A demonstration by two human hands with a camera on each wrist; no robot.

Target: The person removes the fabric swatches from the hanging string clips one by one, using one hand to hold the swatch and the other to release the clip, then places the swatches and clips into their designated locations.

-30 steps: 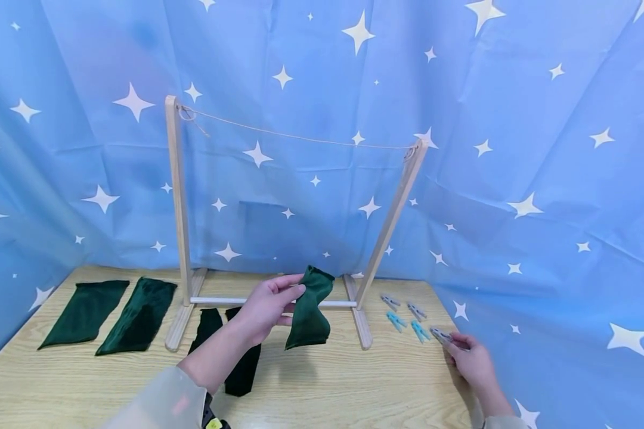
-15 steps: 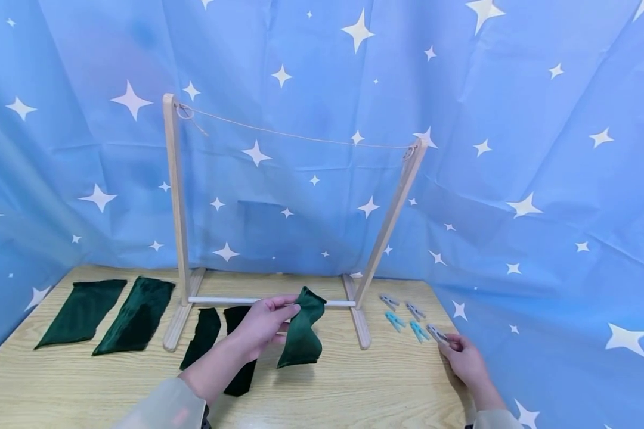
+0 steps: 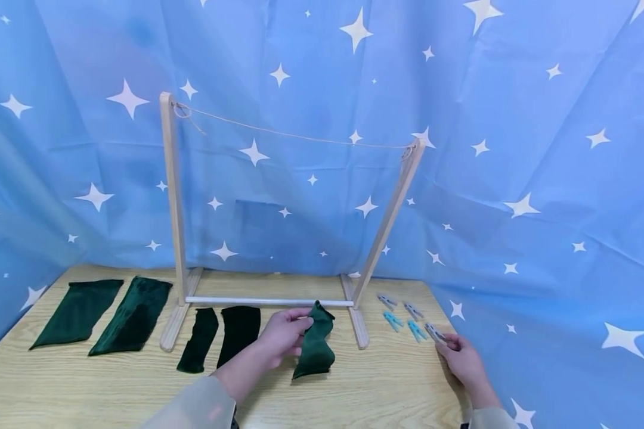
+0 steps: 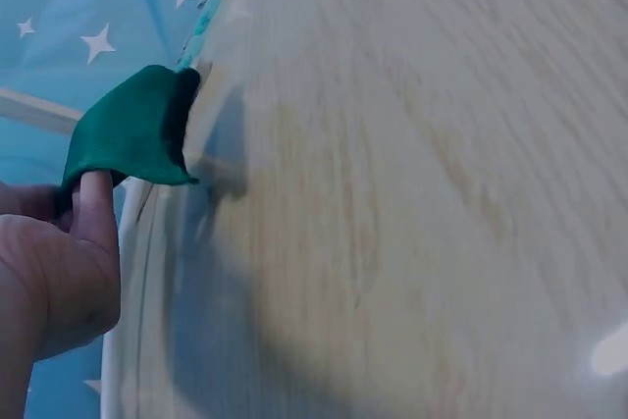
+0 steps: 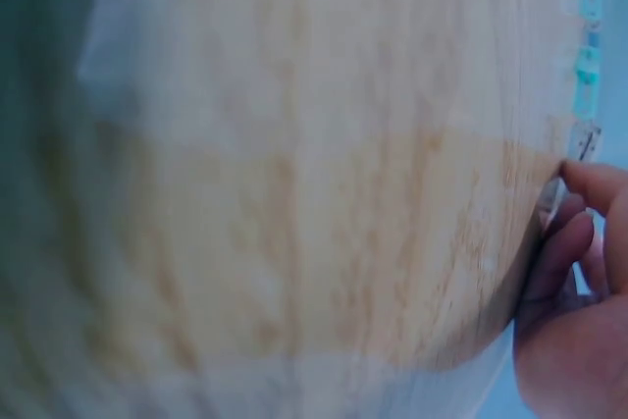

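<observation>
In the head view my left hand (image 3: 283, 338) pinches one upper side of a small dark green velvety cloth (image 3: 315, 348), which hangs in a wavy fold low over the table. The left wrist view shows the same cloth (image 4: 128, 130) between thumb and fingers, its free end casting a shadow. At the right, my right hand (image 3: 464, 360) holds a grey clothespin (image 3: 434, 332) by its near end, beside several other clothespins. In the right wrist view the fingers hide much of that clothespin (image 5: 586, 139).
A wooden frame (image 3: 173, 196) with a string (image 3: 295, 136) tied across its top stands at the back. Several more green cloths (image 3: 131, 316) lie flat at the left. Blue clothespins (image 3: 393, 321) and grey ones lie near the right edge. A starry blue curtain (image 3: 279, 196) hangs behind.
My left hand has lowered the green cloth toward the table, then shifted it slightly right, uncovering more of the cloths behind. The right hand stays at its clothespin, almost unmoved.
</observation>
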